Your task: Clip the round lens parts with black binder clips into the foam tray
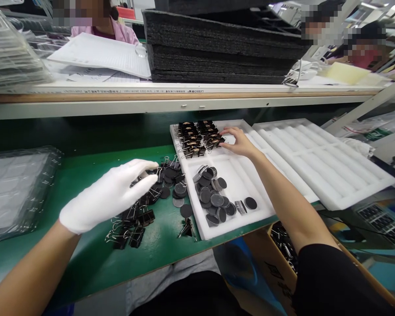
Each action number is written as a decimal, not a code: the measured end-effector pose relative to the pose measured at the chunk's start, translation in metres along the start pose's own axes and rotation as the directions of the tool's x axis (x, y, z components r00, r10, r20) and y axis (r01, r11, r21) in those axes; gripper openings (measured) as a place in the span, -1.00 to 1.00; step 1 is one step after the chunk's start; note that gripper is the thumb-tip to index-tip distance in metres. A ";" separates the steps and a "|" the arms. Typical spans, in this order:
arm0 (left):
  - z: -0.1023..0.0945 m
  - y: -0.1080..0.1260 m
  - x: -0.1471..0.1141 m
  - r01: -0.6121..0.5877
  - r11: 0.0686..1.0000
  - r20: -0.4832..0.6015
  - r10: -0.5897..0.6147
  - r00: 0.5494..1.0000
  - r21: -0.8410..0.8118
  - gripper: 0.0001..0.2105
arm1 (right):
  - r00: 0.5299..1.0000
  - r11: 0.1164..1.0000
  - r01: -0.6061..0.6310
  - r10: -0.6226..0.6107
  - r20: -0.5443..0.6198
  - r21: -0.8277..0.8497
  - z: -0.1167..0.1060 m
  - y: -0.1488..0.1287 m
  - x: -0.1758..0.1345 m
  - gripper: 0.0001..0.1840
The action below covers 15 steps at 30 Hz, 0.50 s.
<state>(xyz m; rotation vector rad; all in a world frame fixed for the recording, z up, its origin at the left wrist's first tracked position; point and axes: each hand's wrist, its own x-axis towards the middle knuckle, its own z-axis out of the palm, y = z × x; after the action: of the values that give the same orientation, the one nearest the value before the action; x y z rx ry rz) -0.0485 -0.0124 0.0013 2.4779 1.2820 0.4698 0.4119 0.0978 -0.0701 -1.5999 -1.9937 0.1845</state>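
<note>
My left hand (110, 193), in a white glove, hovers over a pile of black binder clips (146, 218) and dark round discs (180, 189) on the green table. Its thumb and index finger are apart, and I see nothing held between them. Bare, my right hand (238, 141) reaches to the rows of binder clips (191, 138) in the far left part of a white foam tray (193, 193). Its thumb and index finger pinch the binder clip (220, 140) at the right end of a row. Loose discs (216, 200) lie in the tray's nearer compartment.
Another ribbed white foam tray (325, 162) lies at the right. Clear plastic trays (18, 193) are stacked at the left. A cardboard box (266, 259) of clips stands below the table edge. A shelf (118, 105) crosses behind, bearing black foam sheets (217, 55); people sit beyond.
</note>
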 end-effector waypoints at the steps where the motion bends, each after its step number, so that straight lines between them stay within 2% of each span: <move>1: -0.004 -0.004 -0.001 0.002 1.000 -0.015 -0.002 1.000 0.026 -0.50 | 1.000 1.000 -0.004 0.004 -0.008 -0.003 -0.010 -0.006 -0.005 -0.58; 3: -0.014 -0.012 -0.004 0.019 0.996 -0.044 -0.015 0.999 0.086 -0.49 | 0.999 1.000 -0.022 0.022 0.043 -0.016 -0.033 -0.020 -0.021 -0.63; 4: -0.019 -0.017 -0.007 0.032 0.993 -0.052 -0.027 0.998 0.115 -0.50 | 0.993 0.999 -0.030 0.033 0.111 -0.023 -0.044 -0.028 -0.033 -0.64; 5: -0.023 -0.023 -0.011 0.048 0.989 -0.059 -0.040 0.997 0.141 -0.50 | 0.968 0.998 -0.042 0.053 0.244 -0.047 -0.055 -0.035 -0.048 -0.64; 6: -0.027 -0.027 -0.016 0.069 0.984 -0.072 -0.058 0.996 0.162 -0.51 | 0.922 0.996 -0.049 0.073 0.381 -0.071 -0.063 -0.041 -0.065 -0.64; 7: -0.031 -0.032 -0.023 0.100 0.979 -0.092 -0.084 0.992 0.180 -0.52 | 0.870 0.996 -0.048 0.080 0.486 -0.078 -0.069 -0.046 -0.085 -0.65; 8: -0.034 -0.035 -0.031 0.138 0.971 -0.122 -0.115 0.986 0.195 -0.53 | 0.834 0.995 -0.052 0.090 0.544 -0.085 -0.073 -0.048 -0.106 -0.65; 10: -0.037 -0.039 -0.053 0.224 0.951 -0.209 -0.180 0.961 0.212 -0.55 | 0.803 0.986 -0.119 0.167 0.572 -0.120 -0.071 -0.047 -0.148 -0.66; 12: -0.040 -0.040 -0.079 0.302 0.930 -0.312 -0.229 0.922 0.209 -0.59 | 0.789 0.985 -0.148 0.171 0.590 -0.088 -0.064 -0.038 -0.182 -0.78; 14: -0.042 -0.038 -0.106 0.377 0.905 -0.435 -0.265 0.861 0.195 -0.61 | 0.818 0.993 -0.115 0.118 0.563 -0.041 -0.054 -0.026 -0.203 -0.81; 15: -0.044 -0.038 -0.119 0.424 0.886 -0.494 -0.288 0.820 0.188 -0.62 | 0.852 0.997 -0.065 0.072 0.519 -0.032 -0.049 -0.022 -0.208 -0.79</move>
<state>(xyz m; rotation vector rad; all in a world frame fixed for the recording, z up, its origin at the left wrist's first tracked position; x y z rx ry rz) -0.1593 -0.0843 0.0074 2.3276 2.0996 0.8501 0.4428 -0.1139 -0.0916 -1.7654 -2.3317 0.7026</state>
